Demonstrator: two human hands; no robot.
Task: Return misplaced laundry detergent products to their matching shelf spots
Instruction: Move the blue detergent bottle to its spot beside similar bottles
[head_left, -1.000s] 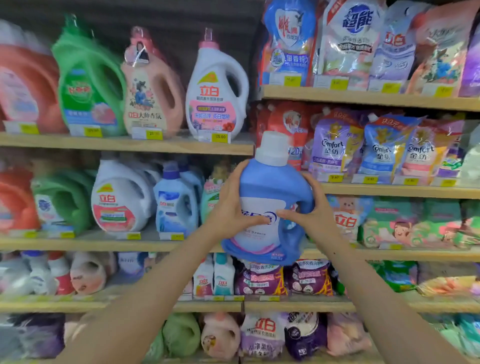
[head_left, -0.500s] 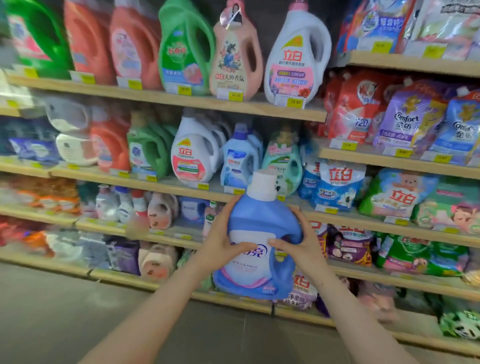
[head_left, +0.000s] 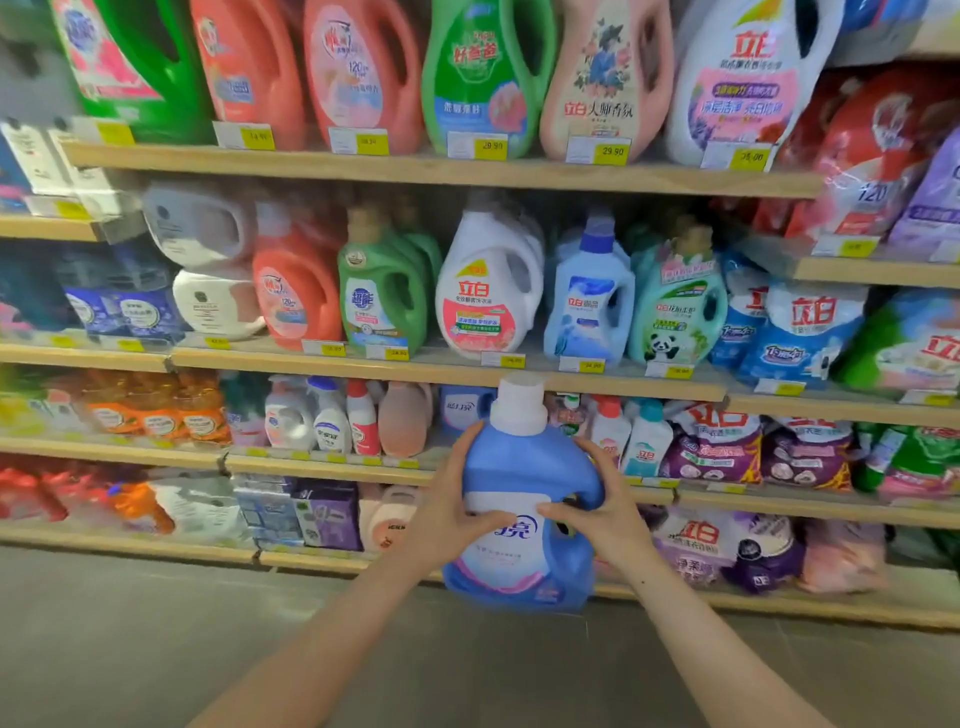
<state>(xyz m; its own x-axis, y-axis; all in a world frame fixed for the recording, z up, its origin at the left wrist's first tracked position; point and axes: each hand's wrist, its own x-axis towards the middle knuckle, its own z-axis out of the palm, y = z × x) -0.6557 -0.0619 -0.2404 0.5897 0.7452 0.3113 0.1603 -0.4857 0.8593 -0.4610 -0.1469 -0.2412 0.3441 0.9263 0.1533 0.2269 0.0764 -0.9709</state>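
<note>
blue detergent jug (head_left: 524, 467) with white cap, held upright in both hands before store shelves.
left hand (head_left: 451, 512) and right hand (head_left: 605, 512) clamp its sides; behind, a white 立白 jug (head_left: 485, 291) above a yellow price tag (head_left: 613, 151) reading 29.90.

Wooden shelves (head_left: 441, 174) in a shop aisle carry laundry products above a grey floor (head_left: 130, 634). Level with the hands (head_left: 457, 512), small spray bottles (head_left: 317, 421) stand to their left and purple refill pouches (head_left: 711, 449) lie to their right. Just above the hands, a white jug (head_left: 485, 291), a pale blue bottle (head_left: 589, 299) and a panda-label bottle (head_left: 675, 312) stand side by side. Large green and pink jugs (head_left: 363, 67) line the top board, with yellow price tags (head_left: 613, 151) on its edge.
</note>
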